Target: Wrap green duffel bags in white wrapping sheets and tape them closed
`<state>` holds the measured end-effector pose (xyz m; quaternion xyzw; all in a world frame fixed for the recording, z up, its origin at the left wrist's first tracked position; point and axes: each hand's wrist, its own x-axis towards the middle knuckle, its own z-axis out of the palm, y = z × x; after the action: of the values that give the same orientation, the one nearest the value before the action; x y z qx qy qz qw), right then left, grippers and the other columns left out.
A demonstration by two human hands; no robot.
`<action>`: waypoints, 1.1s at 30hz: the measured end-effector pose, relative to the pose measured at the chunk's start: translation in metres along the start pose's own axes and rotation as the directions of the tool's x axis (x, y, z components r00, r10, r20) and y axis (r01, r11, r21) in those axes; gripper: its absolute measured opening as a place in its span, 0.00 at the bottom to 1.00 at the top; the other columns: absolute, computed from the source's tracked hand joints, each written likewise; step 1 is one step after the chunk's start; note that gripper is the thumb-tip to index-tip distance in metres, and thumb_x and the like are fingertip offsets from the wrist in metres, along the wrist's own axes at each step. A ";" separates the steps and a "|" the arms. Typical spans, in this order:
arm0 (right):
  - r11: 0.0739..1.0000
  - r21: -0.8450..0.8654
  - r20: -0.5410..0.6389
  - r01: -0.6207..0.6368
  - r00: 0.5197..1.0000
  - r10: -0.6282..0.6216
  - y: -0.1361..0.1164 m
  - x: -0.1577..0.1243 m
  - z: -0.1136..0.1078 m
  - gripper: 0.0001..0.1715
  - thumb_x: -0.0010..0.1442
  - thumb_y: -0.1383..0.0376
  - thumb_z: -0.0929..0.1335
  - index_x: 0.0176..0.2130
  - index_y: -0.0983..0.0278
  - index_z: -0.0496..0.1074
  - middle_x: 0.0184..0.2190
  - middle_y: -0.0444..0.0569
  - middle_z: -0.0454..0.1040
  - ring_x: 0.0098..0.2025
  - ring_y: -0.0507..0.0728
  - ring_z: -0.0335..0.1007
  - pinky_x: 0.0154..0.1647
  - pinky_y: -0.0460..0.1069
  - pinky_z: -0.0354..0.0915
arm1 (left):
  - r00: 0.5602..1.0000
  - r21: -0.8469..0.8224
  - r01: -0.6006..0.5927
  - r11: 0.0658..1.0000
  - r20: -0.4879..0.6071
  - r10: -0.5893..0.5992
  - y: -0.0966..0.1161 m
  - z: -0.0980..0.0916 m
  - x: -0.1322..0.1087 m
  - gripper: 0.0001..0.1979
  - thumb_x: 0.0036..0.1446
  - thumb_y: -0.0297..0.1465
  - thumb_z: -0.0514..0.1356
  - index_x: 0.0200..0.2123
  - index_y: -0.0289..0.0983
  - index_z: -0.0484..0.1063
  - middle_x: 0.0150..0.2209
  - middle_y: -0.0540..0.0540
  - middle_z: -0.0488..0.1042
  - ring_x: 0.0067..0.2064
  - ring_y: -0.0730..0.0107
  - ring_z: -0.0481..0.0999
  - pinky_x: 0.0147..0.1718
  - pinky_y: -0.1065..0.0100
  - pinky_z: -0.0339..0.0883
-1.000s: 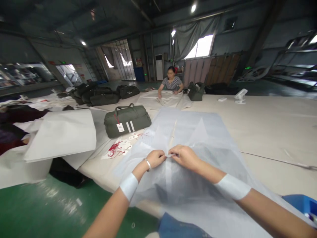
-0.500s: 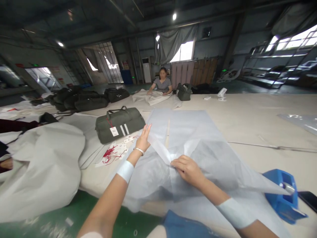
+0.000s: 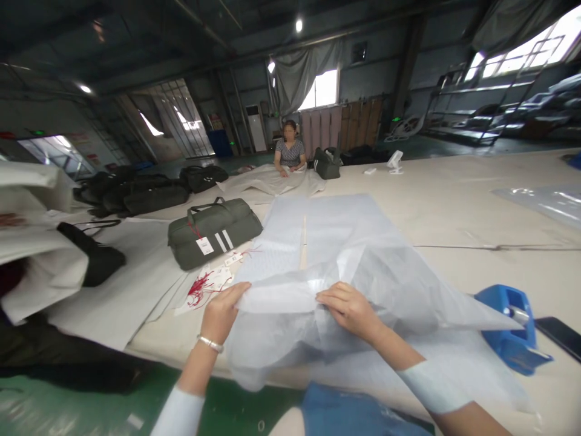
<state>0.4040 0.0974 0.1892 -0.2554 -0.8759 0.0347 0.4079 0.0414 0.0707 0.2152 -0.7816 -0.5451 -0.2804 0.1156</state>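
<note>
A large translucent plastic sheet [image 3: 363, 224] lies rumpled over the table in front of me, with a band folded along its near part. The left end of this band is pinched between the thumb and fingers of my left hand [image 3: 222, 315]. My right hand [image 3: 348, 310] grips the fold near its middle, fingertips pressed together on the plastic. Beyond my left hand lies a dark green duffel bag [image 3: 236, 221] with two white stripes and a paper tag [image 3: 204, 245]. Loose tags with red strings [image 3: 200, 289] lie between that bag and my left hand.
A blue tape dispenser [image 3: 508, 327] stands at the right, touching the sheet's corner, beside a dark phone [image 3: 560, 338]. Across the table sits a person [image 3: 289, 151] handling pale material. At the left, someone partly hidden moves a pale sheet [image 3: 45, 254] near a dark bag [image 3: 95, 254].
My left hand has come down and left from the outstretched position and now pinches the fold, which lies straighter. My right hand keeps its grip. The pale sheet at left has lifted, uncovering a dark bag.
</note>
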 end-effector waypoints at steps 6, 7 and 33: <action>0.998 0.030 -0.024 0.046 0.999 -0.045 0.001 -0.001 -0.001 0.19 0.63 0.76 0.63 0.49 0.60 0.72 0.43 0.47 0.78 0.41 0.56 0.68 0.42 0.54 0.68 | 0.998 0.019 0.061 0.998 0.003 -0.061 0.008 -0.004 -0.068 0.32 0.45 0.16 0.48 0.50 0.43 0.74 0.49 0.52 0.77 0.50 0.68 0.78 0.53 0.64 0.72; 0.998 0.038 -0.024 0.052 0.998 -0.052 0.001 0.000 -0.002 0.18 0.63 0.75 0.63 0.49 0.60 0.72 0.42 0.47 0.78 0.41 0.56 0.67 0.42 0.54 0.67 | 0.996 0.026 0.079 0.997 0.031 -0.079 0.010 -0.004 -0.076 0.31 0.46 0.17 0.48 0.50 0.43 0.74 0.49 0.52 0.77 0.49 0.68 0.78 0.53 0.64 0.72; 0.973 -0.187 0.321 -0.132 0.928 0.187 0.162 0.049 -0.128 0.25 0.59 0.77 0.62 0.53 0.63 0.72 0.51 0.52 0.75 0.54 0.59 0.69 0.55 0.55 0.65 | 0.982 0.093 -0.063 0.994 0.185 0.045 0.187 0.089 0.009 0.27 0.66 0.33 0.51 0.67 0.42 0.52 0.66 0.44 0.57 0.67 0.61 0.56 0.62 0.52 0.60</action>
<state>0.5391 0.2427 0.2648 -0.3486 -0.9087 0.0394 0.2261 0.2428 0.0501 0.1714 -0.8118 -0.5452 -0.1769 0.1112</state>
